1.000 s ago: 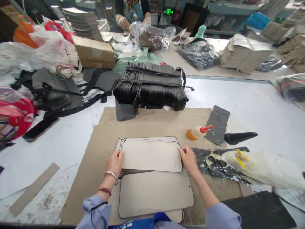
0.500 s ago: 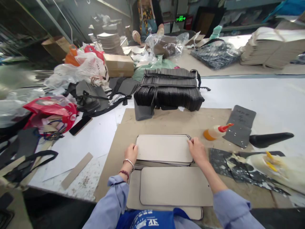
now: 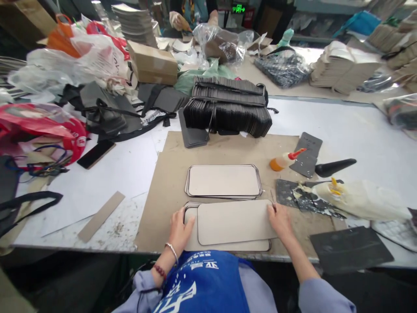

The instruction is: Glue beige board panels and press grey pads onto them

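My right hand (image 3: 280, 221) pinches the right end of a beige rounded-corner board (image 3: 236, 222) with a dark edge. This board lies slightly tilted and offset to the right over a stack of similar boards (image 3: 191, 237) at the table's front edge. At the left end of that lower stack rests my left hand (image 3: 180, 229), its thumb apart from its fingers, touching the boards' edge. Just beyond is a second stack of beige boards (image 3: 224, 180), touched by neither hand.
A brown sheet (image 3: 156, 208) covers the work area. Behind stands a strapped bundle of black boards (image 3: 228, 108). To the right are a glue bottle (image 3: 282, 161), a black-handled tool (image 3: 335, 167) and a plastic-wrapped container (image 3: 358, 198). A phone (image 3: 96, 154) lies left; a co-worker's hand (image 3: 177, 20) shows behind.
Both hands have left the far stack and come back toward me to the near stack. My right hand now grips its top board, which has turned slightly. The camera view has shifted.
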The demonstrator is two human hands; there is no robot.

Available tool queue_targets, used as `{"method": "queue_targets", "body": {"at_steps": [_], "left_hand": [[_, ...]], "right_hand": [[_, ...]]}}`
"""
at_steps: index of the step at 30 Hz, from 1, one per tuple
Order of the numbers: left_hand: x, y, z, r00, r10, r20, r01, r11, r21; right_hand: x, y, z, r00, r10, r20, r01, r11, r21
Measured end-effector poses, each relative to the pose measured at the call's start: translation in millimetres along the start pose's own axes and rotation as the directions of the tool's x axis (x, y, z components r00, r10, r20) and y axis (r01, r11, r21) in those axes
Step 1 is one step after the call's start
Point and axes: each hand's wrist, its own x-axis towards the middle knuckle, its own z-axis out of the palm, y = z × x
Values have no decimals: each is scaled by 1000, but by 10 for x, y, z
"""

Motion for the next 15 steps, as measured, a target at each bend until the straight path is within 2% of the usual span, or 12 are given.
{"method": "queue_targets", "body": {"at_steps": [3, 7, 12, 15], "left_hand": [[-110, -11, 69, 999, 45, 19, -46, 994, 94], [-126, 14, 58, 1000, -2, 6, 1, 990, 140], [-31, 53, 7, 989, -146, 31, 142, 984, 111], [32, 66, 56, 976, -208, 57, 212, 974, -77]], "right_hand": [[-385, -203, 164, 995, -38, -92, 44, 997, 63], [-704, -419, 251, 992, 82, -97, -73, 993, 93], [-698, -492, 217, 969, 243, -37, -239, 968, 77], [-614, -553, 165, 944, 328, 26, -329, 943, 55]]}}
